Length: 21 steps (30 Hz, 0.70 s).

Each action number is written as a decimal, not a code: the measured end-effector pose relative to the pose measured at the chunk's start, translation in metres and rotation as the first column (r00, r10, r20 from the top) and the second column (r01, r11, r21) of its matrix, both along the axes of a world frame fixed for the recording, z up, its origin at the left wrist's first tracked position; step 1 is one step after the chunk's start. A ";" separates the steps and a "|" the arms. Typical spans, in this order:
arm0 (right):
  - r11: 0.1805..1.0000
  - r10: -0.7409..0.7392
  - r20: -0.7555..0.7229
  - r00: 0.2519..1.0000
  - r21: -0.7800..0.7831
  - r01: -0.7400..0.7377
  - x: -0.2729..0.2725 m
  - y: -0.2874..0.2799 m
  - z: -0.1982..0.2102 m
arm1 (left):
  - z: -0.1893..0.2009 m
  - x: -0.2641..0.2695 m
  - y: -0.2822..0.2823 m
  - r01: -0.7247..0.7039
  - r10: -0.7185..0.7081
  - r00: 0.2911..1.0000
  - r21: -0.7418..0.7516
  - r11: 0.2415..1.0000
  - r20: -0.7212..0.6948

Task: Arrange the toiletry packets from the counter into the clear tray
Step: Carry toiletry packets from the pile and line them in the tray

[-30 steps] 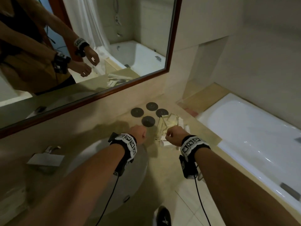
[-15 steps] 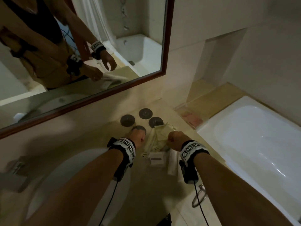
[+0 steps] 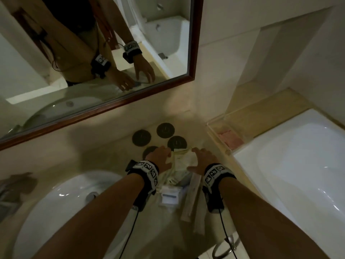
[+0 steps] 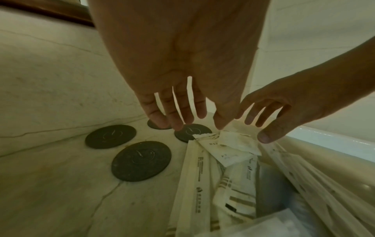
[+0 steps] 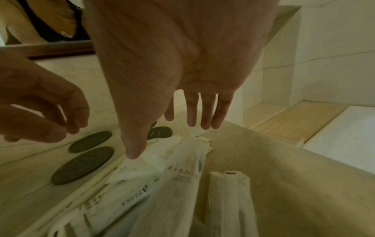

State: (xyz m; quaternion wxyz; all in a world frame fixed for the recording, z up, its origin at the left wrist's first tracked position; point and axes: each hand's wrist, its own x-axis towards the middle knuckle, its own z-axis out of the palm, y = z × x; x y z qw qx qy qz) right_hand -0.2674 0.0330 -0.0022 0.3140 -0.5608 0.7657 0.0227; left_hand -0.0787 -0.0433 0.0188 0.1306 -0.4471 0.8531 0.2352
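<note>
A loose pile of cream and white toiletry packets [image 3: 183,162] lies on the beige counter, just right of the sink. My left hand [image 3: 159,156] hovers at the pile's left edge with fingers spread and straight [image 4: 198,121], holding nothing. My right hand [image 3: 203,161] is over the pile's right side, fingers straight [image 5: 166,137], with the thumb tip close to or on the top packet [image 5: 162,160]. The clear tray [image 3: 217,137] stands to the right of the pile by the tub, with a pink item inside.
Several black round coasters [image 3: 165,129] lie behind the pile, near my left fingers. A white sink [image 3: 61,199] is at the lower left, and a white bathtub [image 3: 298,165] is along the right. A framed mirror [image 3: 112,113] hangs above the counter.
Both hands were curled like fists by the pile. Now their fingers are stretched out over the packets. The head view has tilted down and closer.
</note>
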 end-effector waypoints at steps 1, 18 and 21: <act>1.000 0.000 0.000 1.000 0.000 0.000 -0.002 -0.004 -0.005 | -0.002 -0.004 -0.002 -0.011 0.011 1.000 0.001 1.000 0.007; 0.969 -0.204 0.092 0.975 -0.125 0.214 -0.012 -0.042 -0.021 | -0.044 -0.044 -0.011 -0.035 0.027 0.995 0.078 0.996 0.100; 0.938 -0.300 0.160 0.940 -0.132 0.322 -0.019 -0.042 -0.018 | -0.047 -0.046 -0.011 -0.008 -0.001 0.993 0.067 0.998 0.120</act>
